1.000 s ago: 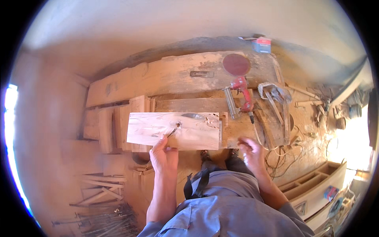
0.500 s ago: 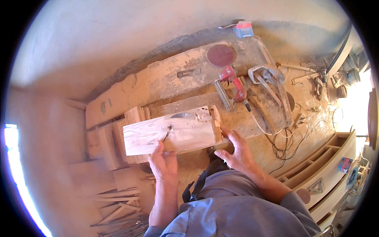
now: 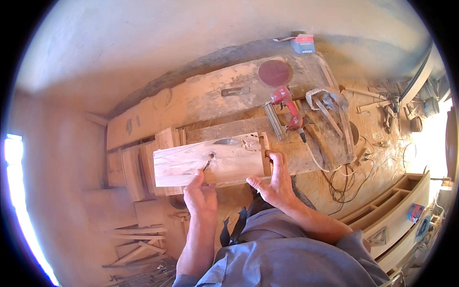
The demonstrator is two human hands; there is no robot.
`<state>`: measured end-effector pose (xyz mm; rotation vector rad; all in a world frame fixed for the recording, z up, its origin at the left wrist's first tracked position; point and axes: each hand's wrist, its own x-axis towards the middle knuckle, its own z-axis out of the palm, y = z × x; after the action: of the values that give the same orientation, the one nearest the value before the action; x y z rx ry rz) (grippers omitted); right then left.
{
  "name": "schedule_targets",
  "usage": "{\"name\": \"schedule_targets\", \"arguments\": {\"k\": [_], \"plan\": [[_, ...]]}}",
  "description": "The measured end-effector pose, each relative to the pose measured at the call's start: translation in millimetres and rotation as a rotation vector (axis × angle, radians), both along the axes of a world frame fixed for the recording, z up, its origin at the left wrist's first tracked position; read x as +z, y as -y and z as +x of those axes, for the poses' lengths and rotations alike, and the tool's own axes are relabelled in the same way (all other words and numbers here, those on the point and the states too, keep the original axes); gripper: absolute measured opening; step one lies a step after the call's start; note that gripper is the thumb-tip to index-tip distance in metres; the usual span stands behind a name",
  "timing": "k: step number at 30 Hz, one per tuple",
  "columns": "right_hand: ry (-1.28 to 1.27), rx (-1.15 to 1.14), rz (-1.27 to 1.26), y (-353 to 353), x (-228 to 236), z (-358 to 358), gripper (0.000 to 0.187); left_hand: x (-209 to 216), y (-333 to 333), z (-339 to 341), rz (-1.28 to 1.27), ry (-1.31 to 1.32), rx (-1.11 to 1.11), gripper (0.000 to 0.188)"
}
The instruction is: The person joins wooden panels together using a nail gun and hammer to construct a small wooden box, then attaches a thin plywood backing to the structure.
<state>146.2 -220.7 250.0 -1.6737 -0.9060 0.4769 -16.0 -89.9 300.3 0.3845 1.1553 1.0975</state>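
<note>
A pale wooden board (image 3: 186, 165) with a dark knot and a crack is tilted up over the near edge of the workbench. My left hand (image 3: 201, 196) grips its lower edge, thumb on the front face below the knot, the other fingers partly hidden behind. At the right end, my right hand (image 3: 278, 184) has its fingers against a narrow wooden end piece (image 3: 266, 153), with the thumb by the board's lower corner. What lies behind the board is hidden.
On the workbench (image 3: 191, 103) lie a red nail gun (image 3: 288, 112) with an air hose, a dark red sanding disc (image 3: 275, 72) and wood strips. A small box (image 3: 302, 44) stands at the back. Planks (image 3: 134, 172) lean at left; a long wooden frame (image 3: 397, 201) lies right.
My right thumb has come in from the side to the board's lower corner, and the right hand has shifted left against the board's end. The left hand keeps its hold.
</note>
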Motion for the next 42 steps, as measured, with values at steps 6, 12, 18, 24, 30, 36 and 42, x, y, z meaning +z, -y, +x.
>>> {"name": "schedule_targets", "arguments": {"k": [6,12,18,24,30,36,42], "plan": [[-0.044,0.038,-0.069,4.2,-2.7,4.0,0.090,2.2,2.5,8.7,-0.054,0.001,-0.007,0.040],[0.589,0.156,-0.031,-11.7,64.0,23.8,0.110,-21.4,-0.8,-2.8,-0.151,-0.016,-0.013,0.021],[0.984,0.617,-0.434,-65.4,114.0,5.2,0.111,-6.1,5.8,3.4,-0.084,0.114,0.028,0.022],[1.033,0.668,-0.404,-89.6,91.6,-21.1,0.104,-4.7,10.5,-14.9,-0.059,0.290,-0.101,0.021],[0.889,0.636,-0.409,-89.6,95.6,-25.9,0.105,-64.8,2.8,-106.6,0.479,-0.629,0.099,0.030],[0.839,0.632,-0.443,-94.6,93.8,-32.3,0.108,-83.7,-78.2,-130.0,0.835,-1.069,-0.049,0.062],[0.800,0.626,-0.475,-96.1,92.4,-32.2,0.111,-96.9,-86.9,-135.6,0.850,-0.961,-0.210,0.062]]}}
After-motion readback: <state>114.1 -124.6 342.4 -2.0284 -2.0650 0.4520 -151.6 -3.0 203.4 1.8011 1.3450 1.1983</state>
